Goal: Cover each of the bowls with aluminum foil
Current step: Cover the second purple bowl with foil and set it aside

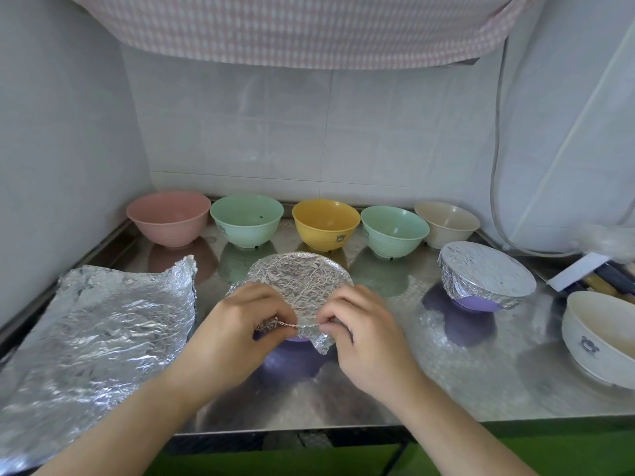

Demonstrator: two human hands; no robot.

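A purple bowl [295,340] stands at the middle of the steel counter [446,389], its top covered by crinkled foil [302,280]. My left hand [240,331] and my right hand [364,331] both pinch the foil's near edge at the rim. A second purple bowl [481,305] wrapped in foil [488,273] sits to the right. Along the back wall stand uncovered bowls: pink [168,218], green [245,219], yellow [324,223], green [393,230] and beige [446,223]. A white bowl [598,338] is at the right edge.
Loose sheets of foil [103,331] lie spread on the counter's left side. Utensils and a white card [580,269] lie at the far right. A checked cloth [309,29] hangs overhead. A grey cable [496,149] runs down the right wall.
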